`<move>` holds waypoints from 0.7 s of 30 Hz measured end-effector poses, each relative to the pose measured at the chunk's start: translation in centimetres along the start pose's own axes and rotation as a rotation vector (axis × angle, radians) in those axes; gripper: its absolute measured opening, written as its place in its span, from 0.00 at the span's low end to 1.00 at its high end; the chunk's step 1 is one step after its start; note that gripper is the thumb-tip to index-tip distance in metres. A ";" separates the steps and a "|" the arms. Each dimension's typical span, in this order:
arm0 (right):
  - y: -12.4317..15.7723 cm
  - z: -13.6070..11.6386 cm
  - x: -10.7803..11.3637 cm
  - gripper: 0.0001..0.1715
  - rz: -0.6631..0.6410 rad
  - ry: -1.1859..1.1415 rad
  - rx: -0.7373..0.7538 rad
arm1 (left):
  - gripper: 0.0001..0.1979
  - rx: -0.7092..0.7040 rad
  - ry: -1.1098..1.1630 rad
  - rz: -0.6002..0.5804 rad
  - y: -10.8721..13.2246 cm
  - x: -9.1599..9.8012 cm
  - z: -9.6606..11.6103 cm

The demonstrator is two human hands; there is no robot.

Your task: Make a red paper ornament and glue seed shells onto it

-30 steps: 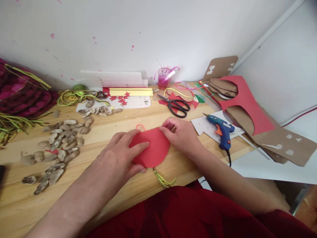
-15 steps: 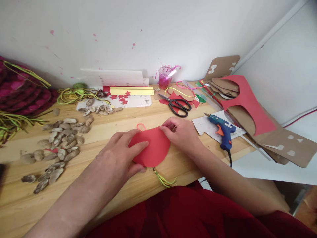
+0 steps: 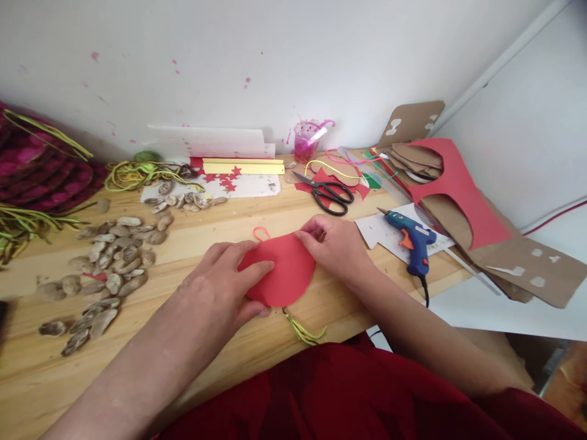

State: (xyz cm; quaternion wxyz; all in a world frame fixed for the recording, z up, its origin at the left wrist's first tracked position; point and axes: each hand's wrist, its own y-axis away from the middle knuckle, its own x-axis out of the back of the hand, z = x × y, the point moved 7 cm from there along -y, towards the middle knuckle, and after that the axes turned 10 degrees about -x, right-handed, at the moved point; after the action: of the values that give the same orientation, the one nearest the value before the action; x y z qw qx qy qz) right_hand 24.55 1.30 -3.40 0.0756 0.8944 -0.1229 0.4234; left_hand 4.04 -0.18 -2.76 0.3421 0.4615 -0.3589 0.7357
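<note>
A round red paper disc (image 3: 288,269) lies over the wooden table in front of me. Its left side is in the grip of my left hand (image 3: 224,275), with the thumb below and the fingers on top and along the edge. My right hand (image 3: 337,247) pinches the upper right rim between thumb and fingers. A small orange cord loop (image 3: 261,233) sticks out at the disc's top, and a yellow-green cord tassel (image 3: 305,330) hangs from its bottom. What lies under the disc is hidden.
Peanut shells (image 3: 114,250) are strewn at the left, near yellow-green cord (image 3: 137,175). Black-handled scissors (image 3: 332,194) rest behind my right hand. A blue glue gun (image 3: 410,238) lies to the right on white paper, beside cut red paper (image 3: 463,189) and cardboard (image 3: 545,266). Red stars (image 3: 227,182) lie at the back.
Almost nothing differs. Both hands keep their hold on the red paper disc, and the view has shifted very slightly.
</note>
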 end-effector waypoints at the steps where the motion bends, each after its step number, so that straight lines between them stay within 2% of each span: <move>1: 0.0 0.0 0.0 0.06 0.003 0.004 0.004 | 0.23 0.001 -0.004 -0.006 0.0 0.0 0.0; 7: -0.1 -0.2 0.0 0.05 0.021 0.022 0.025 | 0.20 -0.004 0.002 -0.043 -0.2 0.4 0.1; 11: 0.0 -0.2 0.1 0.06 0.045 0.033 0.053 | 0.14 -0.012 0.023 -0.047 -0.5 0.9 0.0; 15: 0.1 -0.2 0.0 0.05 0.061 0.040 0.076 | 0.15 0.018 0.065 -0.068 -0.8 1.1 -0.5; 21: 0.2 -0.5 0.0 0.06 0.100 0.080 0.123 | 0.14 -0.011 0.100 -0.068 -1.0 1.1 -1.1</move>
State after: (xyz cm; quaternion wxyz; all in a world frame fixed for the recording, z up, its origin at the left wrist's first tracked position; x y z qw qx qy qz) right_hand 24.10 1.23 -3.09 0.0042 0.8725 -0.1378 0.4688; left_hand 4.01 1.42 -1.93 0.3870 0.4341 -0.3294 0.7439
